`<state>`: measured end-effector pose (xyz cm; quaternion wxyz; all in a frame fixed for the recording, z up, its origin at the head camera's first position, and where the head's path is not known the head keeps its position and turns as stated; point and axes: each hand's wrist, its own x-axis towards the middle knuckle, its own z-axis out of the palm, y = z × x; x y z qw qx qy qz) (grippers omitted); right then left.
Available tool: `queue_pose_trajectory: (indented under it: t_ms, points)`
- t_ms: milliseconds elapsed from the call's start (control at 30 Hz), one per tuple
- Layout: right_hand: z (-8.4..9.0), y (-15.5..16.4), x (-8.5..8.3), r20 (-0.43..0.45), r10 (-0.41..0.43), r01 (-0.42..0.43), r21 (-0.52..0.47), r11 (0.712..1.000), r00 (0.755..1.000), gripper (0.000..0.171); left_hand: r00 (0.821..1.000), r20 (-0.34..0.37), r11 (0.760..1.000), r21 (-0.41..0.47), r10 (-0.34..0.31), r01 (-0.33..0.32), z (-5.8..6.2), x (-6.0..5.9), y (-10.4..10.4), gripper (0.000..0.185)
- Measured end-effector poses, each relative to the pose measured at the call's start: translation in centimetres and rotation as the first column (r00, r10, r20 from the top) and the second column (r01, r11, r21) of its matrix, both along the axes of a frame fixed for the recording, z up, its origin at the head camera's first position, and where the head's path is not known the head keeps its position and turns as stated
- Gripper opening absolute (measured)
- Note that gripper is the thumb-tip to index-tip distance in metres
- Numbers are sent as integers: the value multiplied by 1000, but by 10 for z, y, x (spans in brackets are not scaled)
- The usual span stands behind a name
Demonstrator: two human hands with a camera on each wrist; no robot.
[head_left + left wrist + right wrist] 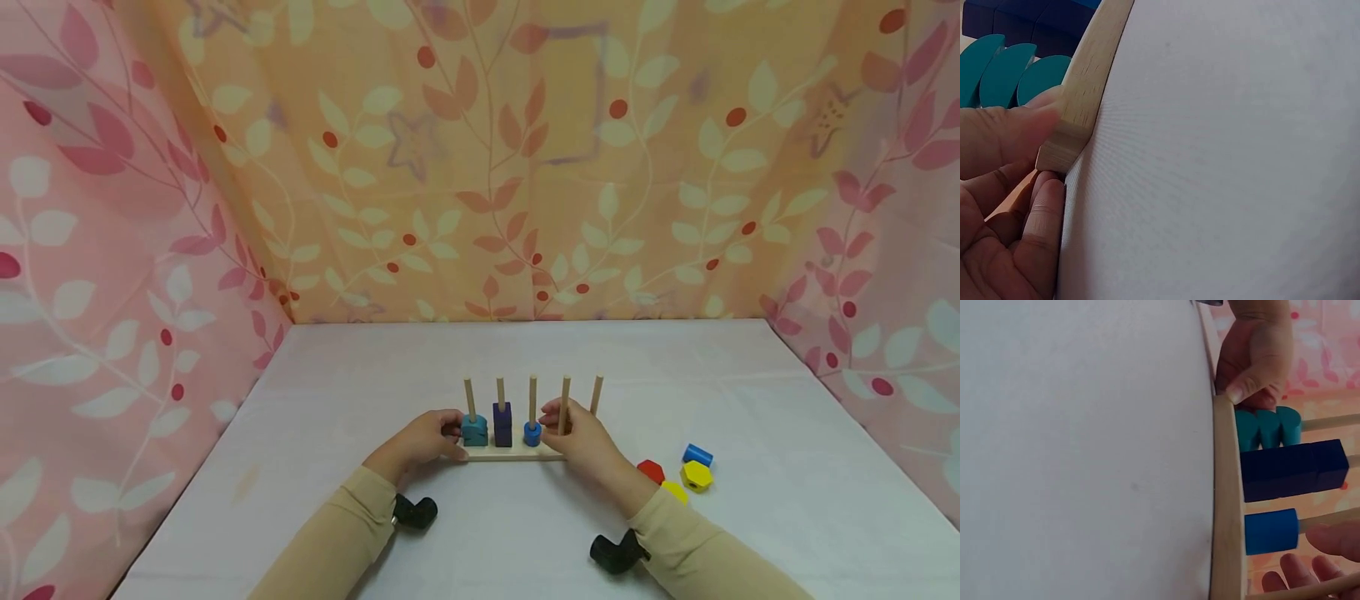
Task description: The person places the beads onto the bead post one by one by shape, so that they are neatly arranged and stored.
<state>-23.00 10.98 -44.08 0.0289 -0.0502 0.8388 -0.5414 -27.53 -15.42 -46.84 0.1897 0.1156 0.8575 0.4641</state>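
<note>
Fingers of my left hand (427, 437) pinch the wooden peg board (510, 454) at its left end, lower centre, steadying it. My right hand (581, 433) curls around the fourth peg (564, 406), beside the blue cylinder (532, 433).

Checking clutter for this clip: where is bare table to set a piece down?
Bare cloth lies behind the peg board to the curtain, and left of the left hand. It is crowded right of the right hand, by the loose blocks.
</note>
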Motion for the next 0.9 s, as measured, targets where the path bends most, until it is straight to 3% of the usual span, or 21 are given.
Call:
queue_pose_trajectory:
  t_ms: [300, 533, 767, 900]
  points:
    - [14, 23, 12, -38, 131, -130, 22, 991, 991, 45, 1000, -1, 1000, 11, 10, -10, 6, 5, 1, 40]
    - [29, 39, 22, -28, 136, -133, 68, 989, 990, 46, 1000, -9, 1000, -7, 3, -3, 1, 1, 0, 38]
    - [38, 67, 26, -57, 120, -113, 119, 986, 991, 29, 1000, -2, 1000, -16, 10, -10, 3, 2, 0, 38]
    - [41, 93, 25, -32, 85, -78, 162, 984, 996, 25, 1000, 21, 1000, -7, 18, -18, 2, 2, 0, 40]
